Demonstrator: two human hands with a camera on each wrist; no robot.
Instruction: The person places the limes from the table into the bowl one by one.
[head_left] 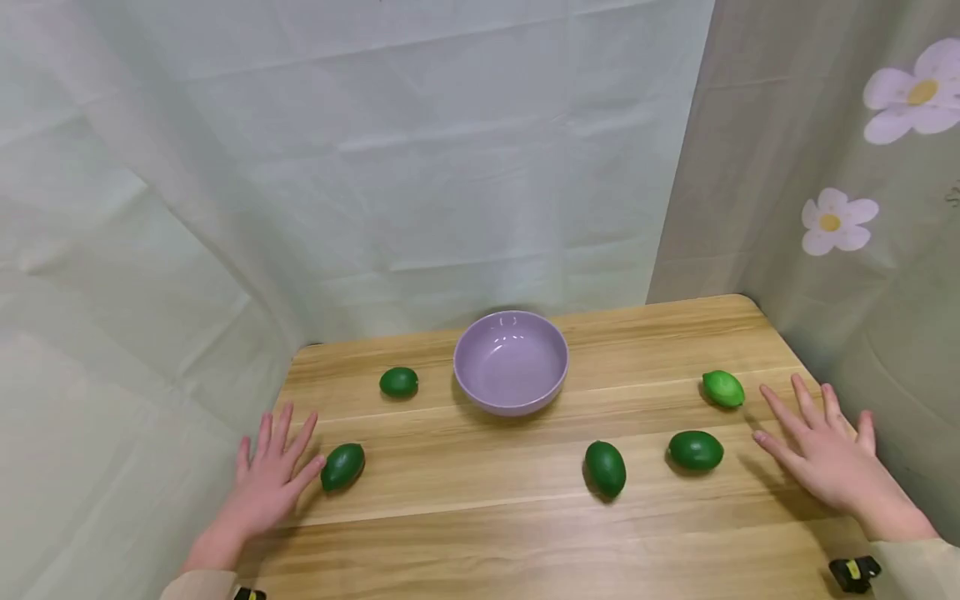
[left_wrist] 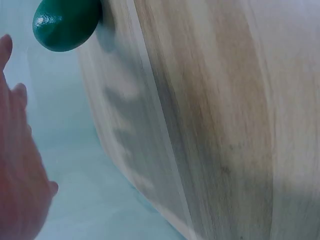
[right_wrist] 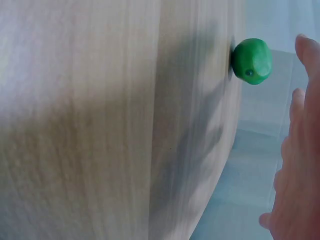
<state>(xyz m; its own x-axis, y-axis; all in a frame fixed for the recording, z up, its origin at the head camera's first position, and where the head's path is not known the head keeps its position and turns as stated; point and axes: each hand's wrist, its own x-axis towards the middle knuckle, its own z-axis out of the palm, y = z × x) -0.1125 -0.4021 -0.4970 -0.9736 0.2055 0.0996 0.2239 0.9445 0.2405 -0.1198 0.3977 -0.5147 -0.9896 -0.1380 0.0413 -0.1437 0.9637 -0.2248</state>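
Note:
My left hand (head_left: 268, 483) hovers with spread fingers over the table's left side, its thumb tip overlapping a dark green lime (head_left: 342, 467) in the head view. That lime also shows at the top of the left wrist view, apart from the fingers. On the right, my right hand (head_left: 828, 454) is held above the table, fingers spread and holding nothing. Nearest to it are a brighter green lime (head_left: 723, 389) and a dark green lime (head_left: 695, 451). Another dark lime (head_left: 605, 469) lies right of centre. One more lime (head_left: 398, 382) sits left of a purple bowl (head_left: 512, 367), whose visible inside holds nothing.
The wooden table (head_left: 480, 542) has rounded back corners. A pale curtain (head_left: 450, 167) hangs behind it and on the left; a flowered curtain (head_left: 862, 317) hangs along the right. Small black devices sit at both wrists, such as the right wrist device (head_left: 855, 574).

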